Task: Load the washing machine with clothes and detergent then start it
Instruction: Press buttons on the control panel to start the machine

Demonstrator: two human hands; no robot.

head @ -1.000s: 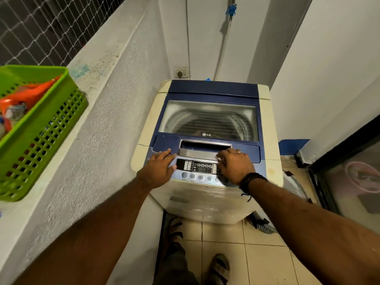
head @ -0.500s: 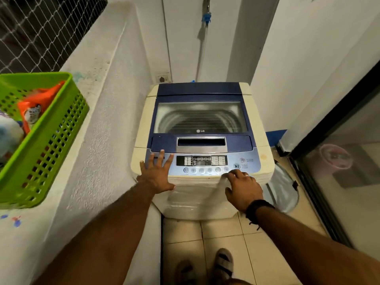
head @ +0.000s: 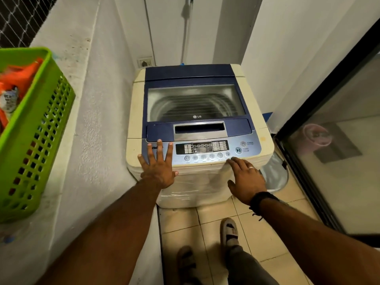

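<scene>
Head camera, looking down, near washing machine point(head: 197, 128).

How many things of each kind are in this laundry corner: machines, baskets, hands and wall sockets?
Washing machine, lid shut: 1
Green basket on the ledge: 1
Hands: 2, left hand flat on the panel, right hand at the front edge
Wall socket: 1
Total: 5

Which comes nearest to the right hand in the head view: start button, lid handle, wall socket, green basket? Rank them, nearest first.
From the right hand:
1. Start button, just above the fingertips on the panel's right end.
2. Lid handle, farther back at the lid's front edge.
3. Wall socket, behind the machine, on the back wall to the left.
4. Green basket, far left on the ledge.
</scene>
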